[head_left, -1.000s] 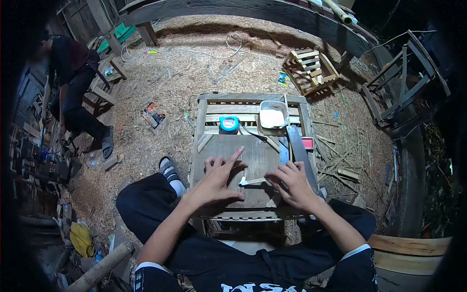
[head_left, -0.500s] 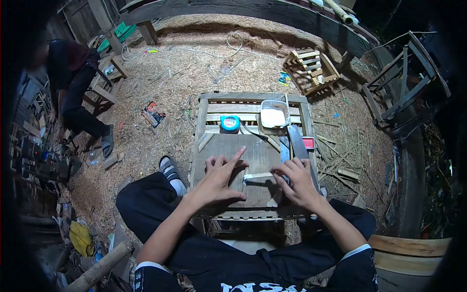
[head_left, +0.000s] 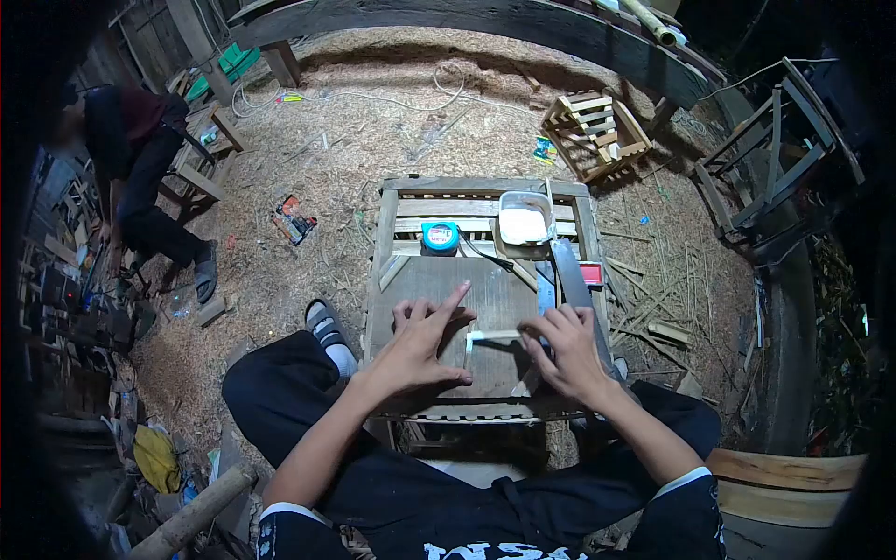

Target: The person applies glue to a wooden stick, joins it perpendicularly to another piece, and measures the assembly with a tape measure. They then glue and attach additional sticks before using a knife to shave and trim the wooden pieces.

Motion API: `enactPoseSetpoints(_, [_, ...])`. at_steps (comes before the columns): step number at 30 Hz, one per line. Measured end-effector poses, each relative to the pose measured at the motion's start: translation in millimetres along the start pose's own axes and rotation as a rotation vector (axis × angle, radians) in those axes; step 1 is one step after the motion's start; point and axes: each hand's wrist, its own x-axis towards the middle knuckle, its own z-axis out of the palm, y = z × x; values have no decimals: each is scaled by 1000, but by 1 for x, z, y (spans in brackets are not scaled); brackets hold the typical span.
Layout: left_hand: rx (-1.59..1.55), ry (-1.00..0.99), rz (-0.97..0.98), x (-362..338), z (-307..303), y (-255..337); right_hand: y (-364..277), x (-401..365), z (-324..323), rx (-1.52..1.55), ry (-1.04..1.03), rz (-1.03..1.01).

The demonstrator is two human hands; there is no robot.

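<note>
My right hand (head_left: pixel 566 350) pinches a thin pale wooden stick (head_left: pixel 497 334), whose white-coated tip points left. That tip rests at the top end of a short narrow strip (head_left: pixel 469 351) lying on the wooden board (head_left: pixel 504 289). My left hand (head_left: pixel 422 343) lies on the board left of the strip, thumb and index finger spread around it. White paste fills a square plastic tub (head_left: pixel 525 220) at the back of the slatted table. Left of the tub is a blue tape measure (head_left: pixel 441 237) with a black strap.
A metal blade (head_left: pixel 567 273) and a red box (head_left: pixel 592 273) lie on the table's right. Behind stands a wooden crate (head_left: pixel 597 137) on shavings. At the far left another person (head_left: pixel 149 168) bends over. A bamboo pole (head_left: pixel 196 511) is at the lower left.
The stick's white tip has moved slightly up and left along the strip, and my right hand has shifted a little left. More white shows on the strip. The other person has leaned slightly.
</note>
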Motion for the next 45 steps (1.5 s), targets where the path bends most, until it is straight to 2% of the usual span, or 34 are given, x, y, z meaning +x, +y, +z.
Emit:
enactPoseSetpoints(2, [-41, 21, 23, -1, -1, -1, 3, 3, -3, -5, 38, 52])
enactPoseSetpoints(9, [20, 11, 14, 0, 2, -2, -1, 0, 2, -17, 33, -6])
enactPoseSetpoints(28, [-3, 12, 23, -1, 1, -3, -1, 1, 8, -27, 92, 56])
enactPoseSetpoints(33, [8, 8, 6, -2, 0, -2, -5, 2, 3, -10, 79, 22])
enactPoseSetpoints(35, [-20, 69, 53, -2, 1, -2, -4, 1, 5, -14, 56, 16])
enactPoseSetpoints(37, [-26, 66, 55, -1, 1, -1, -1, 3, 7, -11, 119, 44])
enactPoseSetpoints(45, [-46, 61, 45, -1, 1, -1, -1, 4, 8, -39, 121, 28])
